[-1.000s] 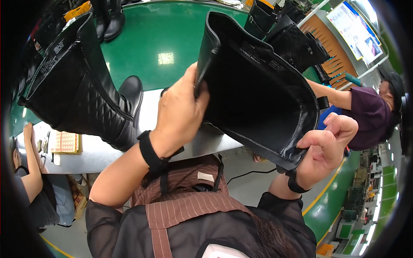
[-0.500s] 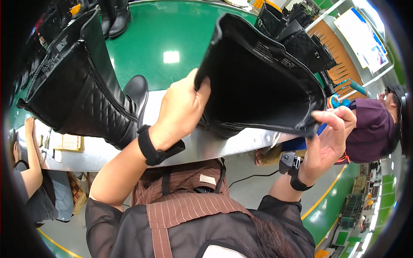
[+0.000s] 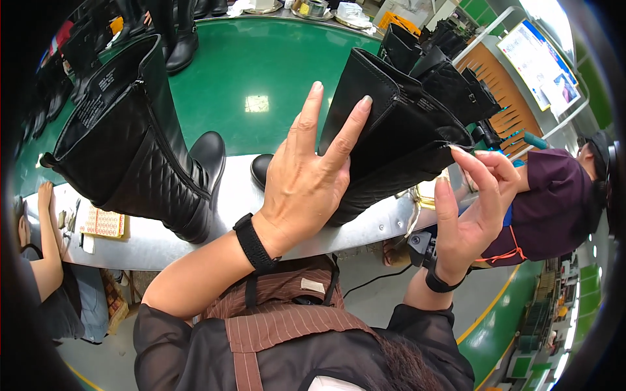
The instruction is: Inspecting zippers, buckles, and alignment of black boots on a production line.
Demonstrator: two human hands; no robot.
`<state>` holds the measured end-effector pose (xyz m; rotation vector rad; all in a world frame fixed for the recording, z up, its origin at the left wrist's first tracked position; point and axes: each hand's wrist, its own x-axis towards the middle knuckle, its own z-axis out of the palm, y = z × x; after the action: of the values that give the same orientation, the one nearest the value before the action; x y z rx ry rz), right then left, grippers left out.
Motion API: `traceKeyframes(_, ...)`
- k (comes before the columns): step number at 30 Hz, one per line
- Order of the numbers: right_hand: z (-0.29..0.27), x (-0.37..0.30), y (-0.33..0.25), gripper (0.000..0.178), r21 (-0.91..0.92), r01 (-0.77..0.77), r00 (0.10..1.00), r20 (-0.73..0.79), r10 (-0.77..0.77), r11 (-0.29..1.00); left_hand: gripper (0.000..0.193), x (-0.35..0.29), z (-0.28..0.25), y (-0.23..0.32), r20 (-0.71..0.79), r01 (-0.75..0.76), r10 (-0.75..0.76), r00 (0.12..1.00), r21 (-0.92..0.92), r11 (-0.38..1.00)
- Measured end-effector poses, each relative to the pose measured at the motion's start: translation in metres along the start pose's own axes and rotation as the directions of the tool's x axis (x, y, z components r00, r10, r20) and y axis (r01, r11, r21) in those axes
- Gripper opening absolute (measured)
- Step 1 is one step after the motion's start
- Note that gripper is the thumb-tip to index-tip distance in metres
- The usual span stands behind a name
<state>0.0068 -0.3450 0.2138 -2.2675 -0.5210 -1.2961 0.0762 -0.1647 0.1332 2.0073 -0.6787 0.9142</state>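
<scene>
A tall black boot [image 3: 381,140] stands upright on the metal ledge in front of me, its shaft opening narrowed. Before its near side, my left hand [image 3: 306,173] has two fingers stretched up and spread, with nothing held. Whether its hidden fingertips touch the leather I cannot tell. My right hand [image 3: 479,202] is beside the boot's top right corner; the index fingertip is at the rim, while the thumb is apart from it. To the left a second tall black boot [image 3: 153,146], with a quilted panel and a side zipper, stands untouched with its shaft wide.
Beyond the metal ledge [image 3: 228,225] lies a green tabletop [image 3: 274,72]. More black boots [image 3: 179,39] stand at the far left, others [image 3: 450,85] at the far right. A sheet of printed labels [image 3: 103,221] lies at the left. Co-workers sit at the left and right [image 3: 554,195].
My left hand has let go of the right boot's rim and spread its fingers. My right thumb has parted from the rim. The boot's opening has narrowed, and its toe now shows.
</scene>
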Motion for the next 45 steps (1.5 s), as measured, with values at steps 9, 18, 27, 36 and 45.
traceKeyframes(9,0.028,0.046,-0.008,0.020,-0.343,0.187,0.975,0.183,-0.130,0.921,0.082,-0.005,0.004,0.000,0.007,-0.045,0.044,0.999,0.139,0.989)
traceKeyframes(18,0.030,0.054,-0.001,0.013,-0.086,0.018,0.949,0.315,0.010,0.996,0.073,-0.010,0.002,0.000,0.018,-0.053,0.051,0.999,0.148,0.987)
traceKeyframes(27,0.035,0.053,0.010,0.008,-0.032,0.055,0.943,0.330,-0.042,0.998,0.077,-0.012,0.002,-0.001,0.031,-0.064,0.059,0.998,0.188,0.980)
traceKeyframes(36,0.033,0.056,0.007,0.010,0.002,-0.016,0.948,0.317,0.014,1.000,0.084,-0.012,-0.002,-0.001,0.082,-0.021,0.006,0.997,0.182,0.983)
traceKeyframes(45,0.026,0.059,0.011,0.017,0.113,-0.119,0.894,0.444,0.056,0.986,0.073,0.021,-0.023,0.009,-0.148,-0.070,0.051,0.988,-0.121,0.990)
